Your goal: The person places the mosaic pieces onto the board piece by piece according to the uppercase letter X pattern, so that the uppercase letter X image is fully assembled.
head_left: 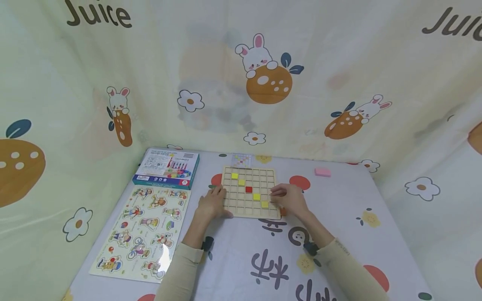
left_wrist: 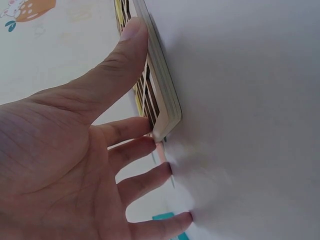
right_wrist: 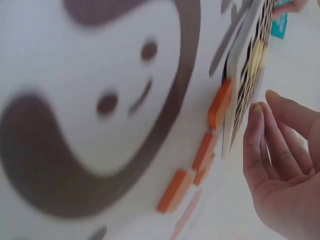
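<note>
A wooden grid board [head_left: 234, 212] lies on the table before me. Along its diagonal sit several yellow tiles [head_left: 256, 197] and one red tile [head_left: 249, 190]. My left hand [head_left: 212, 203] is at the board's near left corner; the left wrist view shows its thumb against one edge and its fingers spread, fairly straight, around the corner. My right hand [head_left: 291, 200] hovers at the right edge, fingers loosely bent and tips close to the thumb; I see nothing between them. Several orange tiles [right_wrist: 220, 105] lie on the cloth beside the board's right edge.
Behind the board lies a colored pattern card [head_left: 241, 160]. A pink block [head_left: 322, 172] is at the back right. On the left are a boxed set [head_left: 165, 167] and a picture puzzle board [head_left: 143, 225]. Printed curtains [head_left: 211, 54] enclose the table.
</note>
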The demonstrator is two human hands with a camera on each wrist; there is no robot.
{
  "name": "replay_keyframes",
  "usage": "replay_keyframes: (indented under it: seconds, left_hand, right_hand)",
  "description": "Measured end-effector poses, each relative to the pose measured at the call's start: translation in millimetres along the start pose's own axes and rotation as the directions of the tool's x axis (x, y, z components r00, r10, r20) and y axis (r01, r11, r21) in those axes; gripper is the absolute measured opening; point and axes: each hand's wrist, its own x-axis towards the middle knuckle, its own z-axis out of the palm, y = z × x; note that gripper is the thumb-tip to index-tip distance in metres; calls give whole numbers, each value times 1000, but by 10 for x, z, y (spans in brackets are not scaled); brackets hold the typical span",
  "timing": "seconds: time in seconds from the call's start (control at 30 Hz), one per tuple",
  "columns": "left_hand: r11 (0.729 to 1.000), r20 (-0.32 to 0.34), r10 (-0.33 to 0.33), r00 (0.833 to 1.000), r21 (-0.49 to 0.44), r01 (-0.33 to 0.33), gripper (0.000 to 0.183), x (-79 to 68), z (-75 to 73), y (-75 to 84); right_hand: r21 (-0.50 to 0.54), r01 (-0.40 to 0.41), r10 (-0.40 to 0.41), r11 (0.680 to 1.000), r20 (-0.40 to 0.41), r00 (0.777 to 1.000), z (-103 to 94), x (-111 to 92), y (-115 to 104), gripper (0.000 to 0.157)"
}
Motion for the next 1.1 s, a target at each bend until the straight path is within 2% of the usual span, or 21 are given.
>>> replay_keyframes:
  seconds: [0.33, 0.47, 0.6, 0.73, 0.97, 1.1]
  left_hand:
    - [1000, 1, -9, 1000, 21, 9, 95, -9, -6, -3]
    - [1000, 3, -8, 1000, 18, 8, 94, -6, -1, -9]
    - [1000, 9, -9, 1000, 11, 9, 95, -3, 12, -11]
    - [1000, 15, -9, 1000, 9, 8, 96, 3, 27, -8]
    - [1000, 9, -7, 1000, 1, 7, 96, 7, 24, -3]
    - [1000, 7, -6, 1000, 0, 6, 96, 8, 8, -1]
  right_hand:
    - [-71, -52, 44, 996, -106, 993, -212, 123, 240, 19]
    - [-121, -98, 82, 988, -133, 988, -260, 176, 366, 21]
    - [-169, -111, 88, 979, -139, 986, -299, 191, 470, 27]
    - [-205, -132, 105, 970, -134, 985, -351, 179, 506, 31]
    - [-249, -152, 122, 957, -130, 984, -400, 169, 473, 26]
    - [-237, -152, 122, 959, -137, 983, -401, 166, 459, 24]
